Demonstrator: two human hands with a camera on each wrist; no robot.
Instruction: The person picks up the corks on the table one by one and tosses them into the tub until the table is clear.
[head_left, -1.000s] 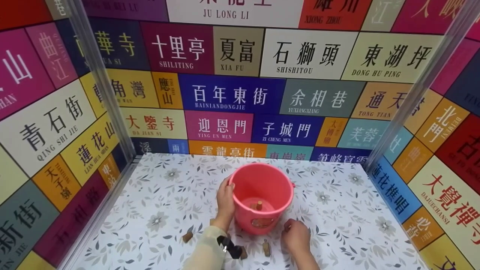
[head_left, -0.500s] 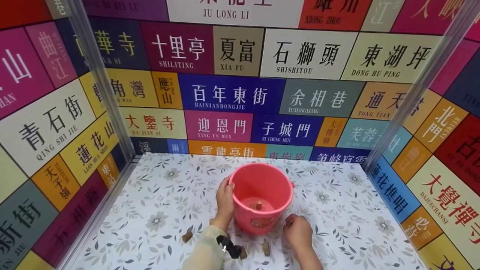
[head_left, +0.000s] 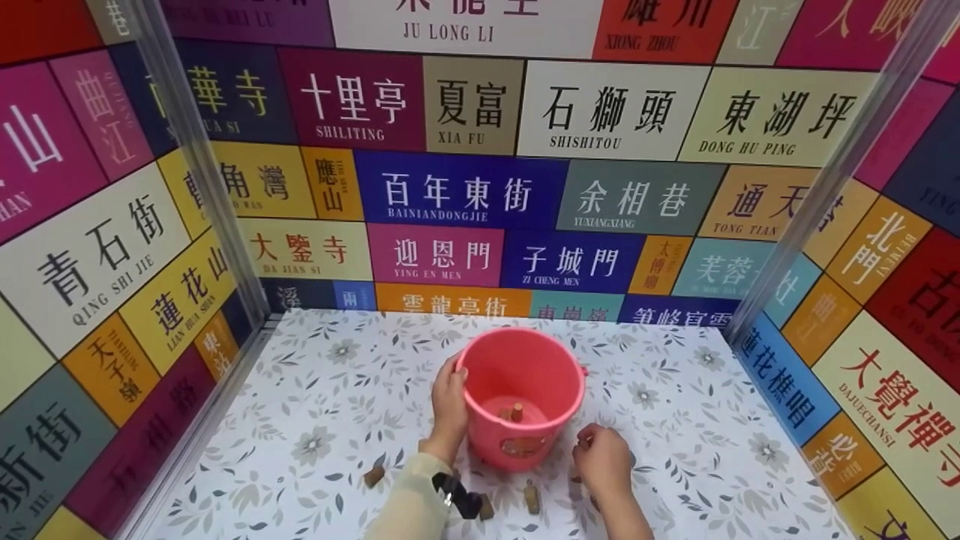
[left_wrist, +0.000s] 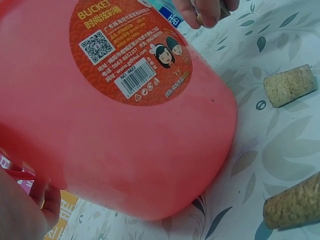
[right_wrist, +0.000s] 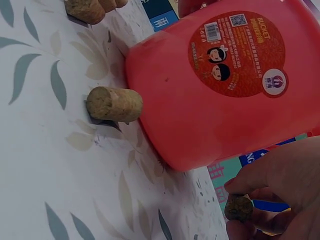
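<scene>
Pinkish-red bucket (head_left: 487, 442) on leaf-patterned tabletop (head_left: 675, 450); corks inside (head_left: 517, 411). Left hand (head_left: 450, 409) grips bucket's left side at rim. Right hand (head_left: 604, 459), just right of bucket, pinches small cork (right_wrist: 239, 207). Loose corks (head_left: 532, 497) lie in front of bucket; sign-covered wall (head_left: 457, 187) behind.

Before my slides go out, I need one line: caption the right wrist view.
Right grip pinching a cork beside a bucket, loose corks lying on the leafy surface.

Here's a floral print (head_left: 311, 444) sprawling over the white worktop (head_left: 675, 442), lettered panels (head_left: 615, 109) blazing across the back wall (head_left: 457, 187), grey posts (head_left: 208, 172) marking both corners!
</scene>
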